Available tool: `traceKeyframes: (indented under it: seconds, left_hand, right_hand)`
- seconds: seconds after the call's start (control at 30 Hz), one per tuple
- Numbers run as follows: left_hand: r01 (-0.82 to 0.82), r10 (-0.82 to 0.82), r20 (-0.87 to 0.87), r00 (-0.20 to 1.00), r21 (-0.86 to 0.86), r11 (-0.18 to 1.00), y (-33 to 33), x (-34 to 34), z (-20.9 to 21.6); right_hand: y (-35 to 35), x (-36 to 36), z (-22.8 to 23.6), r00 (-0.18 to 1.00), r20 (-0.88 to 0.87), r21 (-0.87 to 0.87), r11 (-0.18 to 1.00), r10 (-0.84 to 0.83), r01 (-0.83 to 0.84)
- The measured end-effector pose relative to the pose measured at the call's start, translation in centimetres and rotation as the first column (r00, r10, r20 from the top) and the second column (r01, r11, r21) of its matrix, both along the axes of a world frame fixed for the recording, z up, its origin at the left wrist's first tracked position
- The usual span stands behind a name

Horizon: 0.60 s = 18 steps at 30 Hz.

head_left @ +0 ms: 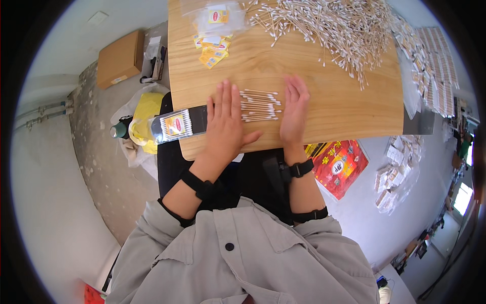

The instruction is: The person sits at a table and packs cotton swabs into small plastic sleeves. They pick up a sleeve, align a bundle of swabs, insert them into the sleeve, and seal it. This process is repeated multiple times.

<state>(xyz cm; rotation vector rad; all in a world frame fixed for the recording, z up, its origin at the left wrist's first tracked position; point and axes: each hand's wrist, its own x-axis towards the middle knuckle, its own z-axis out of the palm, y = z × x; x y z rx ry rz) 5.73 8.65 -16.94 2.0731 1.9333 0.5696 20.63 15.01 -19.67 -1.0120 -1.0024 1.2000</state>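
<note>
Several cotton swabs lie side by side on the wooden table, between my two hands. My left hand lies flat at their left ends, fingers stretched out and thumb apart. On the other side my right hand stands on its edge by the white tips, with the fingers extended and slightly curved; it grips nothing. Left of my left hand, a clear packet of cotton swabs with a yellow label rests on a dark flat strip, which runs up to my left hand.
A large heap of loose cotton swabs covers the far right of the table. Yellow label cards and clear bags lie at the far left. Packed swabs are stacked beyond the right edge. A cardboard box stands on the floor.
</note>
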Motion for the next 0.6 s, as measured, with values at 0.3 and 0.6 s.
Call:
traceKeyframes:
  seconds: [0.3,0.6]
  left_hand:
    - [0.100,-0.100,0.004,0.995,-0.015,0.995,0.3,1.8,-0.8]
    - [0.112,-0.113,-0.006,0.994,-0.031,0.993,-0.1,0.3,1.0]
  right_hand:
    - [0.2,-2.5,-0.4,0.997,0.003,-0.005,0.997,0.075,-0.075]
    - [-1.0,2.2,3.0,0.724,0.684,-0.022,0.994,0.091,-0.104]
